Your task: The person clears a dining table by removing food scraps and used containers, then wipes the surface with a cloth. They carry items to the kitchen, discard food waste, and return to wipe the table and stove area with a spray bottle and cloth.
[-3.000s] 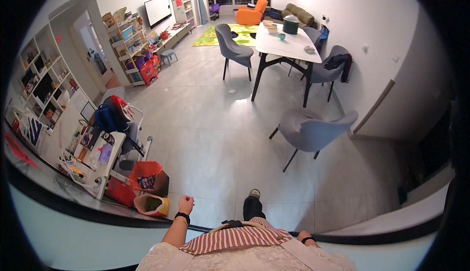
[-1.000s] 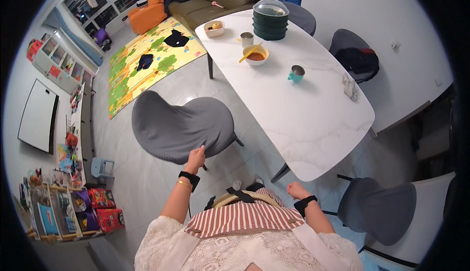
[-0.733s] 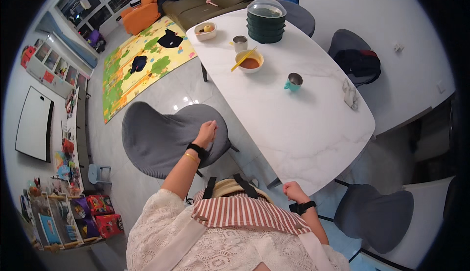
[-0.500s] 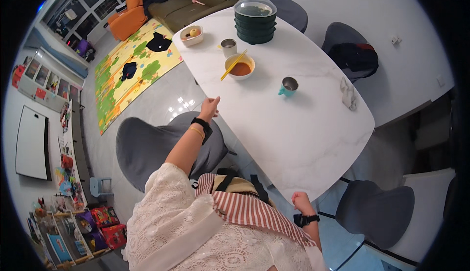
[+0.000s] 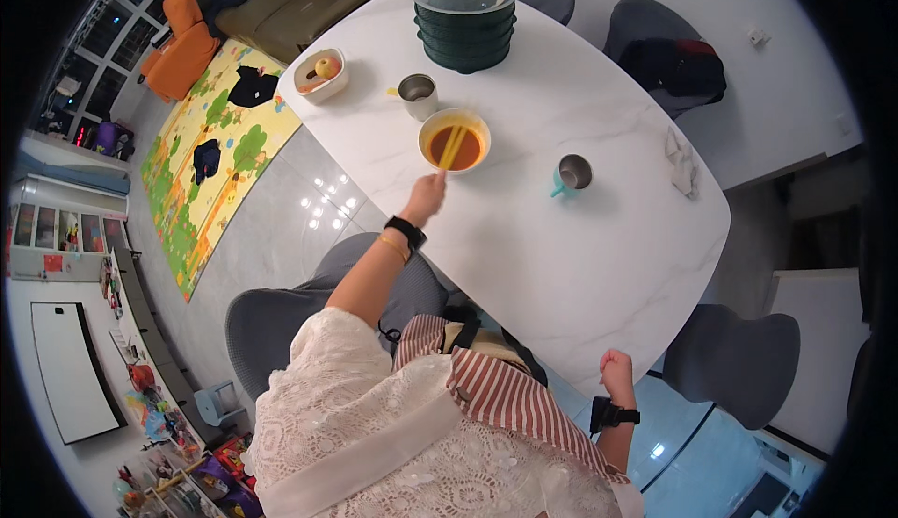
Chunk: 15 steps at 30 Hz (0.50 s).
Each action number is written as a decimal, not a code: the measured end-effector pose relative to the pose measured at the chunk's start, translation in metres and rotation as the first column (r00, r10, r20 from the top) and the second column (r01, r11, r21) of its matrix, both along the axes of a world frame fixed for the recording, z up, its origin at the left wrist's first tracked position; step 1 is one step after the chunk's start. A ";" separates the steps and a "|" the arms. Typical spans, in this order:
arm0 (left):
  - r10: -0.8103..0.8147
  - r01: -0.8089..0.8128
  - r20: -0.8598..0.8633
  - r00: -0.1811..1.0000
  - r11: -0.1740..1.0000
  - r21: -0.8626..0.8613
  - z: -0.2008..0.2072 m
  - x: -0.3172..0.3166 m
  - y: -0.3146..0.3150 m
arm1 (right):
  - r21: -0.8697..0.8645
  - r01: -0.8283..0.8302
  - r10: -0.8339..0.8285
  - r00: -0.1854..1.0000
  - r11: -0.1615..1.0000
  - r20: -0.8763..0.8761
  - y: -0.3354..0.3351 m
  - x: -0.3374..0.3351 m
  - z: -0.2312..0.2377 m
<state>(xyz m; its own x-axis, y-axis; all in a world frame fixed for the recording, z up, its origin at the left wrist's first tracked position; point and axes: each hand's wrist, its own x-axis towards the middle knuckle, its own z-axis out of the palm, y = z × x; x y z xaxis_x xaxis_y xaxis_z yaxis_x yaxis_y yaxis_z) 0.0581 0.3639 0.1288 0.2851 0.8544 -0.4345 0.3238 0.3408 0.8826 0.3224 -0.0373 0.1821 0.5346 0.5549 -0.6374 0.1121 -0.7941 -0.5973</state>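
My left hand reaches over the table's near left edge. Its fingers close on the lower ends of yellow chopsticks, which lean across a white bowl of orange-red soup or sauce. Behind the bowl stands a pale mug with a steel inside. To the right sits a teal mug, also steel inside. My right hand hovers by the near right table edge, fingers curled in, with nothing visible in them.
On the white table are a dark green tiered steamer with a clear lid, a white tub holding fruit, and a crumpled cloth. Grey chairs surround it, one close at my left.
My left hand has moved forward and right and taken hold of the chopsticks, which have shifted from their resting angle. My right hand is slightly farther right. The view has shifted.
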 end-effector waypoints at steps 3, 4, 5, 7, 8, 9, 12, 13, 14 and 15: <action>-0.206 0.226 0.158 0.966 0.966 -0.127 0.030 0.021 -0.052 | 0.156 -0.012 0.015 1.000 0.988 -0.015 0.045 -0.018 0.020; -0.339 0.365 0.201 0.919 0.924 -0.114 0.041 0.028 -0.072 | 0.270 -0.026 0.054 0.994 0.962 -0.098 0.061 -0.027 0.027; -0.428 0.483 0.313 0.848 0.866 -0.126 0.053 0.037 -0.090 | 0.365 -0.009 0.083 0.979 0.931 -0.187 0.075 -0.034 0.033; -0.637 0.692 0.377 0.672 0.722 -0.015 0.075 0.051 -0.119 | 0.493 -0.032 0.182 0.948 0.870 -0.259 0.101 -0.046 0.047; -0.687 0.768 0.410 0.600 0.639 -0.052 0.084 0.059 -0.129 | 0.496 0.073 0.131 0.922 0.865 -0.363 0.113 -0.053 0.051; -0.759 0.855 0.440 0.479 0.518 -0.037 0.090 0.064 -0.134 | 0.517 0.170 0.108 0.879 0.839 -0.464 0.123 -0.058 0.053; -0.870 0.919 0.376 0.318 0.381 0.104 0.094 0.078 -0.145 | 0.480 0.373 0.051 0.746 0.794 -0.664 0.141 -0.060 0.057; -0.816 0.908 0.440 0.376 0.418 0.000 0.089 0.076 -0.142 | 0.462 0.424 0.039 0.703 0.779 -0.710 0.143 -0.060 0.056; -0.768 0.894 0.470 0.436 0.428 -0.131 0.081 0.073 -0.136 | 0.432 0.476 0.006 0.667 0.766 -0.745 0.143 -0.058 0.053; -0.727 0.877 0.492 0.479 0.419 -0.235 0.070 0.068 -0.129 | 0.435 0.532 -0.039 0.664 0.727 -0.747 0.140 -0.055 0.051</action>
<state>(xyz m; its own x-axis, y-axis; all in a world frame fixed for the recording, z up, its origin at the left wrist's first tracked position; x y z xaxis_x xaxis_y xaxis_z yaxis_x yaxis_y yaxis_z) 0.1263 0.2349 0.1991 0.9013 -0.0855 -0.4247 0.4228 0.3881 0.8189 0.2671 0.1029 0.2327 0.3149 0.8195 -0.4788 -0.6623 -0.1716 -0.7293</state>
